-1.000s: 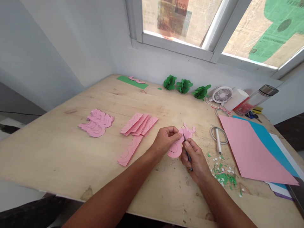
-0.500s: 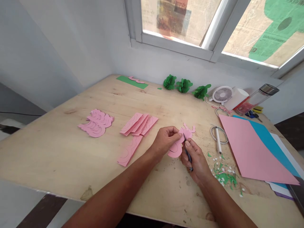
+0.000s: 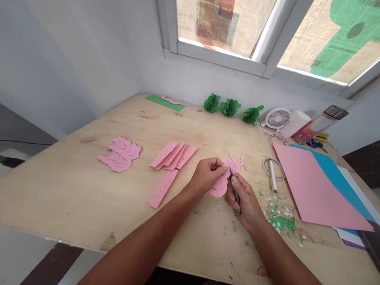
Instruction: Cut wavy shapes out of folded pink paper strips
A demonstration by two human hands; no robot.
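Observation:
My left hand (image 3: 210, 173) pinches a scalloped piece of pink paper (image 3: 219, 189) between thumb and fingers, above the table. A slim tool with a dark handle (image 3: 236, 194) is gripped in my right hand (image 3: 245, 196). Its narrow dark tip lies against the pink paper, close to my left thumb; whether it is a knife or scissors I cannot tell. Thin curled pink offcuts (image 3: 236, 160) lie just beyond my fingers. To the left are folded pink strips (image 3: 175, 155) with drawn curves and a stack of cut scalloped pink pieces (image 3: 120, 154).
Green paper shapes (image 3: 230, 107) stand along the wall. A small fan (image 3: 278, 118) and a bottle (image 3: 322, 123) are at the back right. Coloured sheets (image 3: 320, 190), a white pen (image 3: 272, 176) and green and white scraps (image 3: 282, 223) lie to the right. A green strip (image 3: 157, 99) lies far left.
Almost nothing differs. Both hands keep the same place and grip on the pink paper and the dark-handled tool.

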